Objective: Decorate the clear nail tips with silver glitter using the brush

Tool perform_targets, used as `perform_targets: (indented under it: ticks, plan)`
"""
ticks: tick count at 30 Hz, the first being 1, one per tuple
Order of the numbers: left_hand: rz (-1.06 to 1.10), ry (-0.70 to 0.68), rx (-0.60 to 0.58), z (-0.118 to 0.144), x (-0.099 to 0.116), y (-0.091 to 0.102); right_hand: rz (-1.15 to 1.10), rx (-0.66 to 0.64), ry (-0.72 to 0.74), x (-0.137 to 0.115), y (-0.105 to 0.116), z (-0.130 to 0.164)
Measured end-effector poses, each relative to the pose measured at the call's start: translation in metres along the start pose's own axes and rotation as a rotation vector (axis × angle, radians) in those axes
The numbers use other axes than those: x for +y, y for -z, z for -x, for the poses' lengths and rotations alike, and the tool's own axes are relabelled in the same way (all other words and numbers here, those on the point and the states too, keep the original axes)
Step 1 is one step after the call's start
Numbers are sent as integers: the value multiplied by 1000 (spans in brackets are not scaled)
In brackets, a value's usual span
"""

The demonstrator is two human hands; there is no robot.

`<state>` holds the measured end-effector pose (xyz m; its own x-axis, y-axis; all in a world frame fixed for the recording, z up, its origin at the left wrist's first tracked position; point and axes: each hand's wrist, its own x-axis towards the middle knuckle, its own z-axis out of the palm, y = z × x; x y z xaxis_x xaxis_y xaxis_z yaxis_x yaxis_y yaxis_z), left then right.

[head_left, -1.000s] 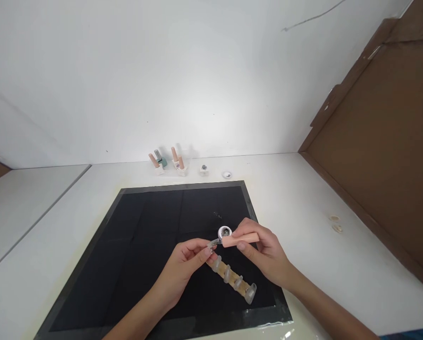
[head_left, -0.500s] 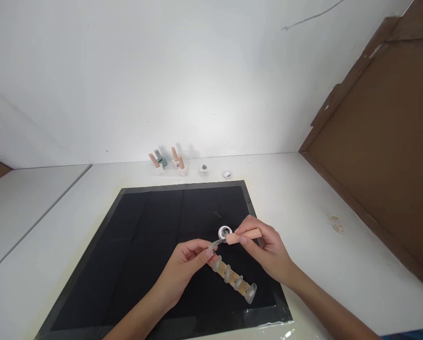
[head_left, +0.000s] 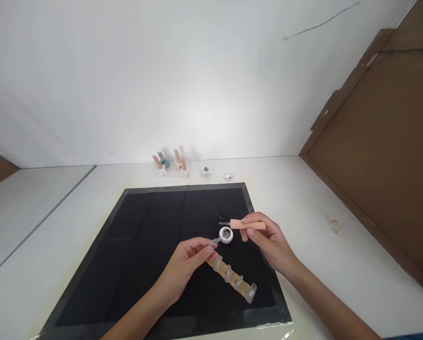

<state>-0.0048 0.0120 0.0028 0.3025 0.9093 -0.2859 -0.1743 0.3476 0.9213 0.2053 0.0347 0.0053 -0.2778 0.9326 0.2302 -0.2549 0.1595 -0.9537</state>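
My right hand (head_left: 266, 238) is closed on the peach handle of a nail polish brush (head_left: 247, 225), its dark bristle end pointing left. Just below the bristles stands a small round white jar (head_left: 226, 235) with silvery glitter bits inside. My left hand (head_left: 192, 259) pinches a clear false nail (head_left: 215, 241) at its base, the tip pointing toward the jar. Below these fingers a tan strip (head_left: 234, 276) lies at a slant, with several clear false nails (head_left: 250, 293) standing on it. Its upper end is hidden by my left hand.
A black mat (head_left: 155, 245) covers the white table (head_left: 303, 198). At the back stand several peach-capped polish bottles (head_left: 184, 169), an uncapped bottle (head_left: 206, 173) and a white lid (head_left: 228, 176). Two small beige pieces (head_left: 334, 221) lie right, near a brown cardboard panel (head_left: 377, 156).
My right hand has lifted the brush up and away from the false nail, and its bristles now show above the jar. My left hand stays nearly still with the nail.
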Motion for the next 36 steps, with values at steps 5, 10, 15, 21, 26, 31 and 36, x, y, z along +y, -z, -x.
perform_targets:
  ticks: [5,10,15,21,26,31,36]
  plan:
    - [2,-1,-5,1,1,-1,117,46,93,4,0,-3]
    - [8,1,-19,2,2,-2,231,51,78,-1,-3,2]
    - [-4,-3,-57,3,2,-2,332,-75,107,-12,-7,7]
    - [-14,-10,-93,4,2,-1,437,-162,196,-10,-7,7]
    - [-6,25,-79,4,0,1,593,-179,326,-12,-7,5]
    - [-8,32,-93,3,0,1,629,-135,433,-17,-4,5]
    - [-11,31,-102,2,2,0,581,-226,405,-20,-4,5]
